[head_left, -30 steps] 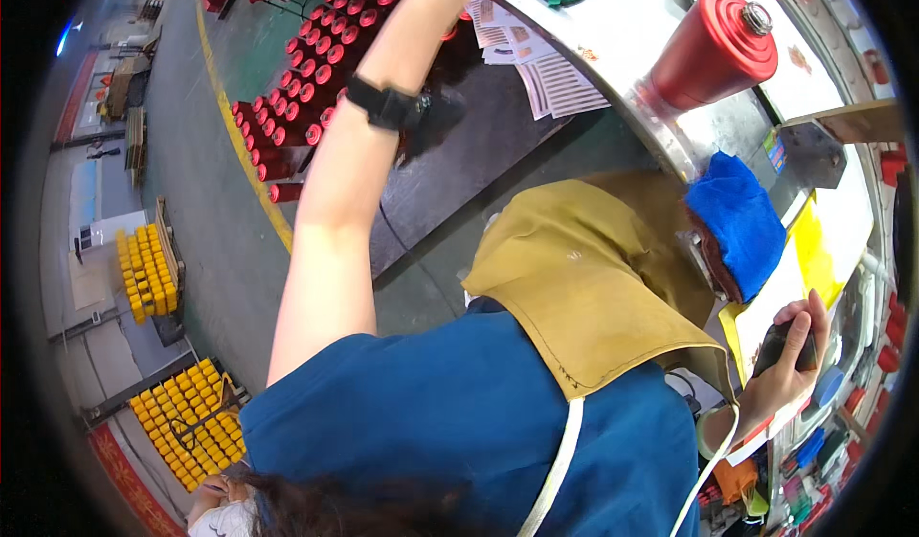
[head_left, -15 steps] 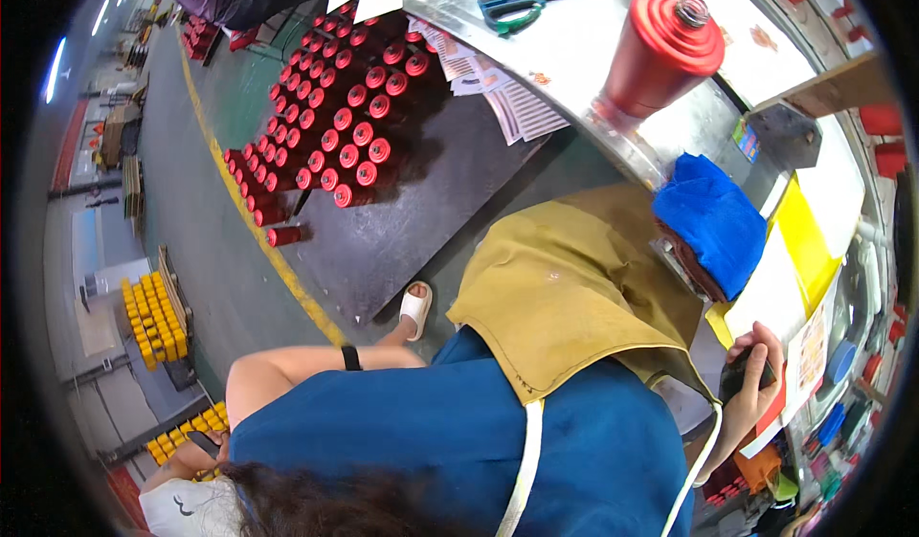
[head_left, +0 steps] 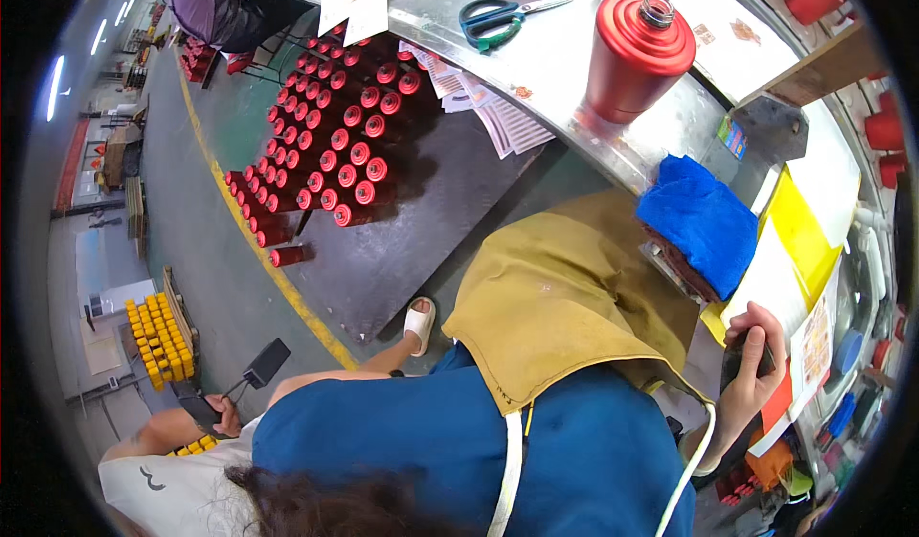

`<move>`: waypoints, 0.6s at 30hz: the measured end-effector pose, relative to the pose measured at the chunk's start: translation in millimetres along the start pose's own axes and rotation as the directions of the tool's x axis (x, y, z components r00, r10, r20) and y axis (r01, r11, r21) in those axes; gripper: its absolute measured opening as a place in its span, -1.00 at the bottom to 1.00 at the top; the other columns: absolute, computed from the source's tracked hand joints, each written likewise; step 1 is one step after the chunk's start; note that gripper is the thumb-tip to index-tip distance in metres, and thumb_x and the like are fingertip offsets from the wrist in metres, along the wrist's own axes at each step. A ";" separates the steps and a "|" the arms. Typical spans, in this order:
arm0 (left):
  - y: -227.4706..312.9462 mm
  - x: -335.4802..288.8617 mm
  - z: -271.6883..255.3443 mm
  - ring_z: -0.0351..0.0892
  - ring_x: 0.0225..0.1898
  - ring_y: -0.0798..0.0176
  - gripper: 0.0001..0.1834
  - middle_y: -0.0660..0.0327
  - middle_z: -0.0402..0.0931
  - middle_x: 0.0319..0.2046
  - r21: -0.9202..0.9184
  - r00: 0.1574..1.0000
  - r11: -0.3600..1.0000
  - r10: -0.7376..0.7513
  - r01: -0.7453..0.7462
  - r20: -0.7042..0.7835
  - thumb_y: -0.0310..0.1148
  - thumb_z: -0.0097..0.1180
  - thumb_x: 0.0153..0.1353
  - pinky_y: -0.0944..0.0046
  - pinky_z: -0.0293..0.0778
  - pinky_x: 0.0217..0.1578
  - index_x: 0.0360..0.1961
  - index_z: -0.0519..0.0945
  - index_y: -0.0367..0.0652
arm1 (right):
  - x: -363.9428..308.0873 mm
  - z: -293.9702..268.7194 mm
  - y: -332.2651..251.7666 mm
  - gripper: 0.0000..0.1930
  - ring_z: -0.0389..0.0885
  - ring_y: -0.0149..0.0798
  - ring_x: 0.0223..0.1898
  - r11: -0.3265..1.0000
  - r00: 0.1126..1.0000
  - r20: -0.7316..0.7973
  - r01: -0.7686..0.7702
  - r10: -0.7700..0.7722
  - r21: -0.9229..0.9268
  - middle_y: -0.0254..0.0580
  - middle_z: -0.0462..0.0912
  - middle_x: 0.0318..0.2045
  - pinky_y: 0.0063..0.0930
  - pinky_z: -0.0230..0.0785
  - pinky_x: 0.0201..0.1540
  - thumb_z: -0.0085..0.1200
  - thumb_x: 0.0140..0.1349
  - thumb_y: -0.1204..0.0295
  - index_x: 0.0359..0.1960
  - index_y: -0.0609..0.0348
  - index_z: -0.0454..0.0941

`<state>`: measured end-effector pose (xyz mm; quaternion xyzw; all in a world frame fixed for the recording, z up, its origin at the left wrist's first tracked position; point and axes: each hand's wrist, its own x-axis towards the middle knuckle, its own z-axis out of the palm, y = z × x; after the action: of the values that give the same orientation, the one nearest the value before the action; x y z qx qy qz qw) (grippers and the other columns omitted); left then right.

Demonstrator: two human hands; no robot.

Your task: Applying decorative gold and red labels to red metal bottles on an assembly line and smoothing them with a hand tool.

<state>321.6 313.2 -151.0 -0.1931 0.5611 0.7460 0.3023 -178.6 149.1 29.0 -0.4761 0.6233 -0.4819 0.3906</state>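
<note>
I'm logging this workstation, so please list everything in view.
bottle: one, red, upright on metal bench
scissors: one, green handles, on bench
cloth: one, blue, bench edge
small bottles: many, red, on dark floor board
yellow pieces: many, floor rack, left
sandal: one, white, beside board
apron: one, mustard, over blue shirt
right hand: closed on dark object
left hand: hidden
</note>
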 end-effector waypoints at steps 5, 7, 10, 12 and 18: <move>40.7 14.2 -57.4 0.57 0.16 0.10 -0.47 0.05 0.65 0.10 -0.005 0.992 1.000 -0.028 0.028 -0.127 -0.15 0.29 0.25 0.08 0.44 0.14 0.18 0.61 -0.20 | 1.4 -0.7 0.2 -0.76 0.50 -0.38 -0.29 0.996 0.995 0.025 0.092 -0.092 -0.013 -0.17 0.62 -0.29 -0.51 0.36 -0.17 -0.10 0.52 0.51 0.01 0.38 0.60; 82.1 0.4 -89.2 0.58 0.15 0.05 -0.54 0.02 0.63 0.14 -0.155 0.933 0.929 -0.352 0.337 -0.080 -0.21 0.22 0.30 0.09 0.47 0.11 0.16 0.61 -0.21 | 0.4 -0.3 1.9 -0.76 0.50 -0.38 -0.30 0.995 0.995 -0.005 0.096 -0.096 0.021 -0.18 0.62 -0.30 -0.50 0.35 -0.17 -0.10 0.53 0.49 0.00 0.38 0.60; 148.5 -30.8 -147.5 0.66 -0.10 -0.27 -0.63 -0.13 0.69 -0.23 0.249 0.769 0.769 -0.436 0.588 -0.468 -0.24 0.11 0.24 -0.16 0.54 -0.07 -0.02 0.62 -0.23 | 1.1 0.1 0.2 -0.76 0.48 -0.38 -0.30 0.989 0.989 0.011 0.148 -0.147 -0.027 -0.19 0.60 -0.32 -0.51 0.34 -0.17 -0.10 0.53 0.48 0.00 0.37 0.60; 178.4 -55.3 -167.2 0.68 -0.15 -0.26 -0.73 -0.12 0.68 -0.29 0.092 0.584 0.843 -0.285 0.530 -0.760 -0.36 0.02 0.23 -0.13 0.57 -0.16 -0.10 0.60 -0.23 | 1.8 1.1 -1.0 -0.75 0.48 -0.39 -0.31 0.987 0.987 0.005 0.162 -0.162 -0.021 -0.20 0.60 -0.32 -0.51 0.33 -0.18 -0.10 0.53 0.48 0.00 0.37 0.60; 300.3 -139.3 -266.3 0.64 -0.08 0.24 -0.67 0.15 0.66 -0.11 0.283 0.033 0.893 0.314 -0.349 -0.949 -0.21 0.08 0.46 0.23 0.57 -0.10 0.00 0.64 -0.27 | 8.6 4.1 -5.2 -0.74 0.45 -0.40 -0.31 0.980 0.980 0.005 0.199 -0.199 -0.030 -0.22 0.57 -0.33 -0.53 0.30 -0.20 -0.10 0.54 0.45 0.01 0.35 0.60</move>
<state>210.9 -29.8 74.0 -0.5029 0.6361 0.4865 -0.3254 -175.7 139.5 32.9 -0.5422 0.5795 -0.5087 0.3337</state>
